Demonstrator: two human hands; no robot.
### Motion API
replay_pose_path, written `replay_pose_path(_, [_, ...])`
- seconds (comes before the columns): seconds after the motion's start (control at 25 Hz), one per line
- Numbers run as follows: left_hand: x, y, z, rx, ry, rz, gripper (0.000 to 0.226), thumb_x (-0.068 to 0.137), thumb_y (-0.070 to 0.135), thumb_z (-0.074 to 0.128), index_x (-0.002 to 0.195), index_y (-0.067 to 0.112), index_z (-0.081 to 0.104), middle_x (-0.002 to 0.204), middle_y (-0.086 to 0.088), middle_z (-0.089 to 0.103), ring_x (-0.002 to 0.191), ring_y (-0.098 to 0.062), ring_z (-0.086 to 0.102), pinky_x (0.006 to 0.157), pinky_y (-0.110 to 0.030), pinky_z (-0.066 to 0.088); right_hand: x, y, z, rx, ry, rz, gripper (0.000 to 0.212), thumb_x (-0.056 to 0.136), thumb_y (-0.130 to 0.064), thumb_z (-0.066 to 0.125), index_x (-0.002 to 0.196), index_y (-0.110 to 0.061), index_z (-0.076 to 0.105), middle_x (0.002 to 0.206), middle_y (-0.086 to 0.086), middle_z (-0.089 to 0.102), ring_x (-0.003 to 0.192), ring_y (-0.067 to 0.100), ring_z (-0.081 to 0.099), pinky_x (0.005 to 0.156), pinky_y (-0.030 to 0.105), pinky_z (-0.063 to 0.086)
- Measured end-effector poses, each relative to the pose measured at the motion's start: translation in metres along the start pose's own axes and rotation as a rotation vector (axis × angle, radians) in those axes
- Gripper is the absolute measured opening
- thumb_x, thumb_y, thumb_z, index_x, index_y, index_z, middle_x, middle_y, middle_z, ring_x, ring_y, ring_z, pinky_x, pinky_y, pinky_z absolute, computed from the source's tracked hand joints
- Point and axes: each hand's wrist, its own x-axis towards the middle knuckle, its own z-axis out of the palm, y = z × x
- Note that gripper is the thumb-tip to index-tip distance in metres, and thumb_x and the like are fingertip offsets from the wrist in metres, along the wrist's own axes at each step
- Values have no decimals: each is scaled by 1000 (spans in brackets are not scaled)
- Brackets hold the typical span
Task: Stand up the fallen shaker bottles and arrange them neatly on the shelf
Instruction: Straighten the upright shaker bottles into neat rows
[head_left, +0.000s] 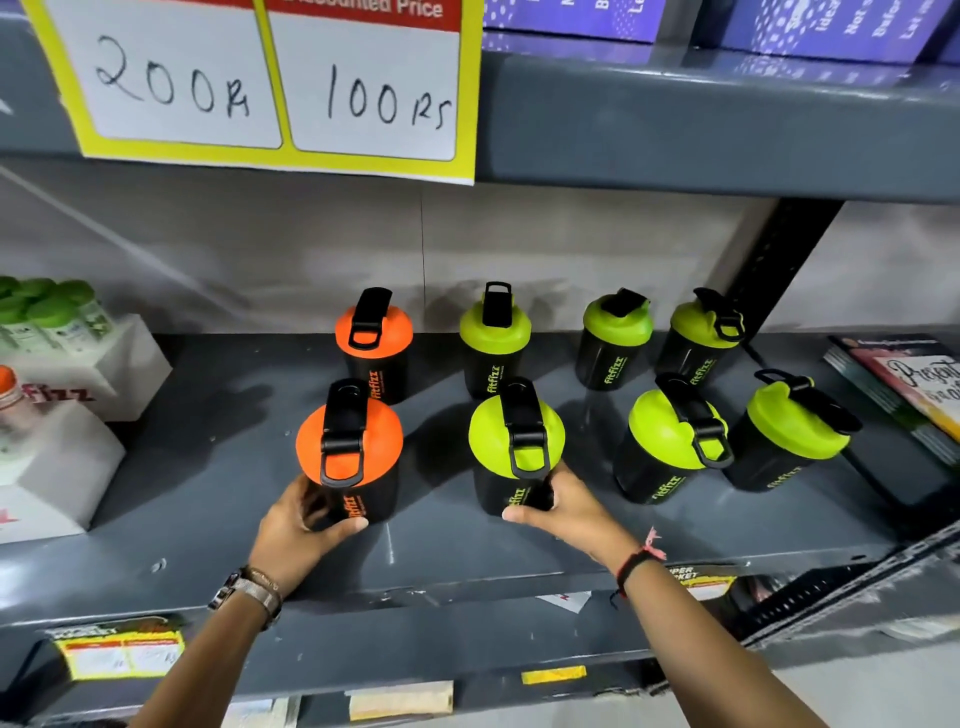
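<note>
Head view: eight black plastic shaker bottles stand upright in two rows of four on the grey metal shelf (208, 467).
Left hand (296, 530): wrapped around the base of the front orange-lidded black shaker bottle (350, 452), thumb across its front.
Right hand (566, 512): clasped on the lower body of the front-row lime-lidded black shaker bottle (514, 447), thumb in front.
Back row: a second orange-lidded shaker (375, 343) and three lime-lidded ones, near the rear wall.
Front row, right side: two more lime-lidded shakers (670, 441), well apart from the held pair.
Front edge: bare shelf lies between the held bottles and the lip.
Left side: open shelf up to the white cardboard boxes (62, 467).
Right side: a stack of printed books (904, 395) lies near the last shaker.
Overhead: a yellow-bordered paper price sign (270, 83) hangs from the upper shelf.
</note>
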Motion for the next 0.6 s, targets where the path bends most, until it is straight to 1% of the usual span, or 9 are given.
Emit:
replay_pose_path(0.08, [-3,1,0,-3,-27,0,56,62,0,79,102,25,49,111,-3,58,104,-24,55,94,-42,42,-3,-1,2,-12,24,-25,66,63,-16,82,109,-35,39,101,-27,50,95,-6,50,72,-3,39])
replay_pose_path(0.12, [-4,2,1,-2,-32,0,59,62,0,79,105,24,47,113,-2,56,107,-23,53,95,-41,41,-4,-1,2,-18,41,-37,70,61,-16,84,111,-34,38,102,-27,50,96,-6,49,72,-3,38])
replay_pose_path(0.2, [-6,2,2,13,-20,8,66,61,0,80,114,17,45,117,-2,52,110,-23,50,97,-40,40,-4,-1,4,-17,73,-55,73,59,-16,85,113,-32,38,103,-24,51,98,0,49,73,-2,40])
replay_pose_path(0.28, [-6,3,4,37,4,10,69,60,2,81,118,13,44,116,-2,52,110,-23,50,97,-40,40,-3,2,5,-13,83,-65,70,60,-15,84,110,-31,39,100,-24,51,97,4,50,72,-4,39])
replay_pose_path(0.36, [-7,4,5,67,24,16,65,61,3,81,115,13,46,116,-5,56,110,-26,54,93,-40,42,-3,3,6,-18,93,-72,64,62,-14,83,108,-31,40,98,-22,52,96,6,51,70,-4,39])
replay_pose_path(0.48, [-10,5,6,86,51,21,58,63,4,80,109,16,49,108,2,56,109,-29,56,90,-38,43,-4,3,7,-15,107,-82,61,64,-14,81,111,-26,43,99,-16,53,96,7,51,71,0,41])
replay_pose_path(0.6, [-9,4,6,77,31,32,55,63,3,79,104,22,48,107,4,54,108,-30,57,90,-38,43,-3,4,7,-23,113,-89,61,65,-15,81,113,-22,44,100,-13,53,96,8,51,70,4,40])
